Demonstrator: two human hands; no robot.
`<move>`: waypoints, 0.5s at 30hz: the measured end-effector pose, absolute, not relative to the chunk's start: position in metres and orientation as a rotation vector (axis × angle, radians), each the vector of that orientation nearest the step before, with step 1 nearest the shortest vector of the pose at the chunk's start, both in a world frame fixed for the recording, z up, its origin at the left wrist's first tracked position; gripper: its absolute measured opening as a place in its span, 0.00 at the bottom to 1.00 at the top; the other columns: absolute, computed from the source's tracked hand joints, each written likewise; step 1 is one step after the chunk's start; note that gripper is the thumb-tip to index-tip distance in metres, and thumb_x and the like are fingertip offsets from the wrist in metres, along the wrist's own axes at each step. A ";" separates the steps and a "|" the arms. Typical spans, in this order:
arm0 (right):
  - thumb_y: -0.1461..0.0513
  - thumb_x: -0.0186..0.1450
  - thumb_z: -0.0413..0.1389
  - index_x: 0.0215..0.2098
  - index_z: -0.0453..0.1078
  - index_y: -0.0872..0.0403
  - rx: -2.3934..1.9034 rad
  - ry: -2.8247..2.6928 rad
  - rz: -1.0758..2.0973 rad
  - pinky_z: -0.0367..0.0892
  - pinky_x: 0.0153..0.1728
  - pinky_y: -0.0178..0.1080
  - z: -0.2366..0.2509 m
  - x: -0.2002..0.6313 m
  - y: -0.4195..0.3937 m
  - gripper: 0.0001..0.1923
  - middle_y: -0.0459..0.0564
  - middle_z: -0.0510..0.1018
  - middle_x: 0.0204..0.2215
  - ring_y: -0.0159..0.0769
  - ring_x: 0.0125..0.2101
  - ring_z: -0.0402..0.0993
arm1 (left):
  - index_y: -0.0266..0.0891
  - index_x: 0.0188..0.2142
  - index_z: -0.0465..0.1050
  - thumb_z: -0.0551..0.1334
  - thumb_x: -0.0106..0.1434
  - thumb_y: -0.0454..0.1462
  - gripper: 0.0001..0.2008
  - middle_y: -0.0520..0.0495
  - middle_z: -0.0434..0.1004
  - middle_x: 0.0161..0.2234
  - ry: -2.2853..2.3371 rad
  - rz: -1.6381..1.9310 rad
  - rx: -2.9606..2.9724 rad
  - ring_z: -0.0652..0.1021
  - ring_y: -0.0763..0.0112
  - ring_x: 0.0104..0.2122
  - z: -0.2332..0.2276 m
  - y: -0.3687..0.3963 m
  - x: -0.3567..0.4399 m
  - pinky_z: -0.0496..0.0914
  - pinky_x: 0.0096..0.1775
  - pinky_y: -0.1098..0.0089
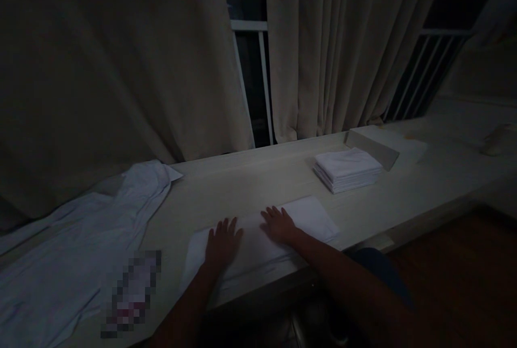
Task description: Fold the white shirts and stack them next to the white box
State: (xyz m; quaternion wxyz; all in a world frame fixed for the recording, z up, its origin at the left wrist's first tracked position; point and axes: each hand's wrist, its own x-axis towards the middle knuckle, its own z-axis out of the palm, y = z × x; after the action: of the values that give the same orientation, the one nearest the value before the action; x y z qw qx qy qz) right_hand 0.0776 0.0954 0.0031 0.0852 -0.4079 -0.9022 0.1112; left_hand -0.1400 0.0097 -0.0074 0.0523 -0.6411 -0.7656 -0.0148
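Note:
A white cloth (pixel 309 213), folded into a long flat strip, lies along the front of the pale table. On its left half rests my left hand (pixel 223 241), palm down with the fingers spread. My right hand (pixel 278 224) lies flat near its middle, fingers apart and pointing to the back left. Neither hand grips anything. Behind and to the right is a neat stack of folded white cloths (pixel 348 167). On the left, a loose, rumpled white garment or cloth (pixel 81 245) spreads over the table.
Left of my left arm is a pixelated, blurred-out object (pixel 135 289). An upright grey board or box side (pixel 374 147) stands behind the stack, with white sheets beyond it. Beige curtains (pixel 311 57) hang along the table's back edge (pixel 226 158). The room is dim.

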 end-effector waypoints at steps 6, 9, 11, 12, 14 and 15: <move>0.46 0.71 0.33 0.69 0.47 0.57 -1.531 -2.542 0.149 0.35 0.63 0.53 -0.016 0.175 0.128 0.35 0.57 0.49 0.67 0.46 0.67 0.40 | 0.23 0.65 0.48 0.39 0.65 0.57 0.42 0.31 0.49 0.67 -2.514 -0.171 -1.693 0.53 0.53 0.66 -0.039 -0.035 -0.225 0.52 0.61 0.53; 0.47 0.71 0.34 0.68 0.47 0.58 -1.712 -2.445 0.153 0.37 0.62 0.55 -0.012 0.204 0.136 0.34 0.58 0.49 0.67 0.49 0.67 0.40 | 0.23 0.66 0.46 0.37 0.65 0.56 0.42 0.33 0.48 0.67 -2.525 -0.195 -1.643 0.51 0.53 0.66 -0.046 -0.040 -0.227 0.50 0.62 0.50; 0.48 0.71 0.39 0.68 0.48 0.59 -1.812 -2.321 0.179 0.44 0.61 0.54 -0.004 0.213 0.139 0.34 0.61 0.51 0.66 0.51 0.65 0.46 | 0.24 0.66 0.46 0.37 0.65 0.55 0.42 0.32 0.47 0.67 -2.545 -0.187 -1.608 0.51 0.50 0.66 -0.044 -0.041 -0.220 0.50 0.61 0.46; 0.47 0.69 0.43 0.67 0.49 0.61 -1.883 -2.228 0.220 0.49 0.60 0.52 0.002 0.216 0.139 0.36 0.64 0.54 0.65 0.52 0.64 0.51 | 0.24 0.66 0.46 0.37 0.65 0.54 0.41 0.32 0.47 0.67 -2.551 -0.181 -1.598 0.51 0.49 0.66 -0.041 -0.041 -0.215 0.50 0.60 0.45; 0.47 0.66 0.50 0.64 0.55 0.66 -2.040 -2.031 0.359 0.60 0.54 0.49 0.013 0.220 0.142 0.38 0.71 0.63 0.59 0.53 0.58 0.62 | 0.25 0.66 0.46 0.37 0.65 0.54 0.40 0.31 0.48 0.67 -2.535 -0.185 -1.566 0.50 0.47 0.66 -0.033 -0.042 -0.203 0.48 0.60 0.43; 0.47 0.64 0.53 0.60 0.59 0.67 -2.101 -1.962 0.440 0.64 0.50 0.47 0.019 0.223 0.143 0.38 0.72 0.68 0.55 0.54 0.54 0.67 | 0.25 0.66 0.47 0.37 0.65 0.54 0.40 0.31 0.48 0.67 -2.511 -0.199 -1.542 0.49 0.46 0.66 -0.026 -0.042 -0.196 0.46 0.60 0.42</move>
State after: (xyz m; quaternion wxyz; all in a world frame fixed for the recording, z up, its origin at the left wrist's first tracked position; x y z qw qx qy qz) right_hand 0.2228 0.1431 0.0192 0.1165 -0.7174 -0.6702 0.1502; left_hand -0.1961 -0.0420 -0.0264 0.0942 -0.5198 -0.8464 -0.0669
